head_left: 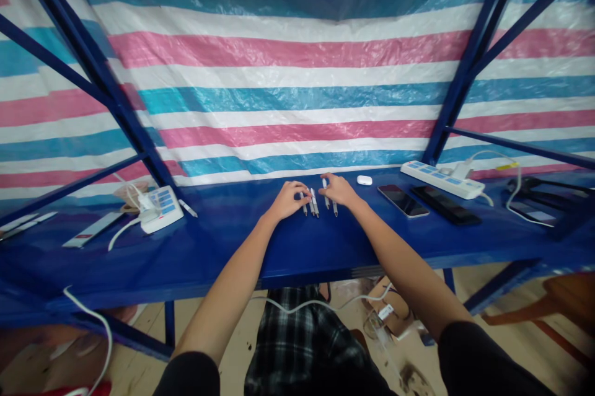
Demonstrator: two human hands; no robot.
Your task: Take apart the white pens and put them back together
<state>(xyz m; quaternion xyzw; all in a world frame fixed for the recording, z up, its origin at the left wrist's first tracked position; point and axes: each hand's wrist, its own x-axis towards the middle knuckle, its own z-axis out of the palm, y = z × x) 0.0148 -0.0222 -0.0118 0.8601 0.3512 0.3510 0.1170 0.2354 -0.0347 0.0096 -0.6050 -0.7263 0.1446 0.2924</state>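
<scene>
Several slim white-and-grey pens [315,205] lie side by side on the blue shelf [232,228], pointing toward me, with a small gap in the middle of the row. My left hand [289,198] is at the left of the row, thumb and forefinger curled together on a pen [305,207]. From the other side, my right hand [340,190] bends its fingers over the right-hand pens [335,207] and closes on one; its palm partly hides them.
A white earbud case [364,180], a phone [403,201], a black device [446,204] and a power strip [441,180] lie to the right. Leftward are another power strip [162,210], a single pen [188,208] and a flat box [93,229]. Blue frame posts [474,55] flank the shelf.
</scene>
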